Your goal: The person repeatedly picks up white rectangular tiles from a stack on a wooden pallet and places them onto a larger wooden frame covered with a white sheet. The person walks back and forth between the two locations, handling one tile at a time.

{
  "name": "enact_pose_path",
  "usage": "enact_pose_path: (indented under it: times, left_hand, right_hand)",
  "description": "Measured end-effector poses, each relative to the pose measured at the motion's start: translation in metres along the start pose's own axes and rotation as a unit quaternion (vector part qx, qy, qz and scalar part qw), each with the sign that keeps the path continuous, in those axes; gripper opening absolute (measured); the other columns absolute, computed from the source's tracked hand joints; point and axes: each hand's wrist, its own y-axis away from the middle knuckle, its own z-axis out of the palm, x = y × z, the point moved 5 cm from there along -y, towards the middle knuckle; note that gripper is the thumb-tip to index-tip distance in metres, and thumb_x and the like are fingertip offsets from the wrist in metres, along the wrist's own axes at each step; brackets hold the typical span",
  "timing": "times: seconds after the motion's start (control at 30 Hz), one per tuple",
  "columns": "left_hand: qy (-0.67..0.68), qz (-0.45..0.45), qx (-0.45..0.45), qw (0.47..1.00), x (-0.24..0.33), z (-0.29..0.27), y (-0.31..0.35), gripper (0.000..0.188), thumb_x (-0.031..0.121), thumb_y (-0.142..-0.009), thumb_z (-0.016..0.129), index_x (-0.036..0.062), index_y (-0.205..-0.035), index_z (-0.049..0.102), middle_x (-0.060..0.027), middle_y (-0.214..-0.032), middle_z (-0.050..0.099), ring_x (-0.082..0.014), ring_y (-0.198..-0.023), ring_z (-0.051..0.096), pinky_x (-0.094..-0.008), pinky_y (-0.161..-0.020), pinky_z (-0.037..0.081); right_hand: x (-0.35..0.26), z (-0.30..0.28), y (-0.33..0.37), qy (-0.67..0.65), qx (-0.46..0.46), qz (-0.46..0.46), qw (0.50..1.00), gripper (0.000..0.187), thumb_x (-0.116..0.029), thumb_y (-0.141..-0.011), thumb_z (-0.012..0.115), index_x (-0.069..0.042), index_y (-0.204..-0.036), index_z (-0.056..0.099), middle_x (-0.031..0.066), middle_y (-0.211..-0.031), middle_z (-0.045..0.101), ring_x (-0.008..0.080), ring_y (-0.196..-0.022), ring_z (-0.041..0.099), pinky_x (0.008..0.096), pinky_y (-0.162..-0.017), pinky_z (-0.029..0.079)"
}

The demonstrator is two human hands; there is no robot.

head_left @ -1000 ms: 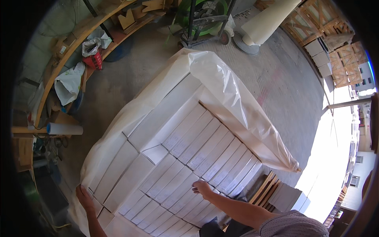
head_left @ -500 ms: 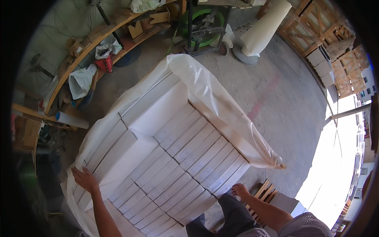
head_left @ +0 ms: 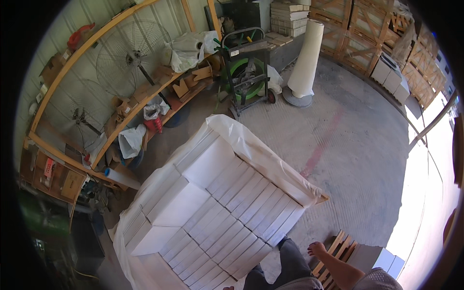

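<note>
White rectangular boxes [head_left: 237, 203] stand in tight rows inside a large crate lined with translucent plastic sheeting [head_left: 251, 137]. Taller white boxes [head_left: 166, 203] rise along its left side. My right hand [head_left: 317, 250] hangs in the air right of the boxes, near a slatted wooden pallet [head_left: 333, 253]. Its fingers are loosely bent and apart, with nothing in them. Only a sliver of my left hand [head_left: 228, 288] shows at the lower edge, close to the nearest boxes, so its fingers are mostly hidden.
Behind the crate stand a black hand truck [head_left: 244, 72] and a tall white roll of film [head_left: 307, 63] on a round base. Along the left wall runs a wooden shelf with fans [head_left: 133, 58] and bags. Wooden crates [head_left: 365, 38] line the back right.
My left hand has left the crate's left side and dropped to the lower edge. My right hand has moved right, away from the boxes. The view has tilted up, showing more wall.
</note>
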Motion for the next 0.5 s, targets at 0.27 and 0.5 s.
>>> enact_pose_path:
  times: [0.27, 0.5]
  left_hand:
    - [0.38, -0.117, -0.122, 0.909, -0.012, -0.031, -0.077, 0.024, 0.026, -0.089, 0.052, 0.0045, -0.086, 0.06, -0.0034, -0.063, 0.054, -0.0132, -0.052, 0.051, -0.0249, -0.04, 0.038]
    - [0.393, -0.093, -0.18, 0.897, 0.036, -0.078, -0.059, 0.021, 0.025, -0.089, 0.05, 0.0047, -0.086, 0.056, -0.0043, -0.064, 0.051, -0.0181, -0.048, 0.048, -0.0329, -0.039, 0.039]
  right_hand:
    - [0.163, -0.041, 0.138, -0.055, 0.089, 0.038, 0.994, 0.019, -0.016, -0.082, 0.054, 0.0, -0.088, 0.062, 0.0081, -0.075, 0.064, 0.0173, -0.063, 0.063, 0.0297, -0.054, 0.052]
    - [0.318, -0.055, 0.236, -0.081, 0.167, 0.085, 0.979, 0.03, -0.026, -0.079, 0.05, 0.0, -0.077, 0.066, 0.0096, -0.069, 0.066, 0.0203, -0.061, 0.063, 0.031, -0.057, 0.051]
